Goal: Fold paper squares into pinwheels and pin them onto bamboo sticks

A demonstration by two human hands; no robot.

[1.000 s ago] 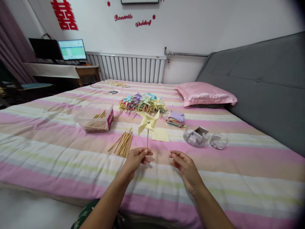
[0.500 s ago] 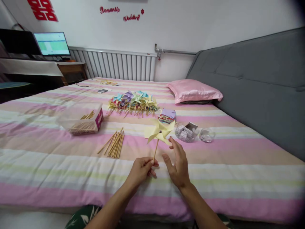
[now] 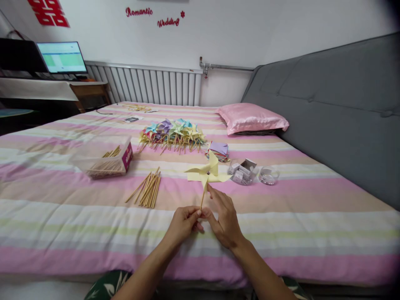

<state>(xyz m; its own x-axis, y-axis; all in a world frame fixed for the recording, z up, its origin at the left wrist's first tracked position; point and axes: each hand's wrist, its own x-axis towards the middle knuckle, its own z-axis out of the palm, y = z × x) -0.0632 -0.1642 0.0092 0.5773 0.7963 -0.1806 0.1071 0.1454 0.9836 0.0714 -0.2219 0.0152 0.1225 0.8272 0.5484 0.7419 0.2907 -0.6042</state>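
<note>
My left hand is closed round the lower part of a thin stick that carries a pale yellow paper pinwheel. The pinwheel stands upright above the bed, with a small pin at its hub. My right hand is open just beside the stick; its index fingertip is at the lowest blade and its thumb is close to my left fingertips. Pale yellow paper shows partly behind the blades. To the left, a loose bundle of wooden sticks lies on the bed.
Farther back is a heap of finished pinwheels in several colours. A stack of coloured paper squares lies right of it. Clear tub holds small boxes, beside a round lid. A plastic box of sticks stands left; a pink pillow lies behind.
The pinwheel's blades have turned to a new angle. My right hand has moved left and closer to the stick and my left hand. The view has shifted slightly.
</note>
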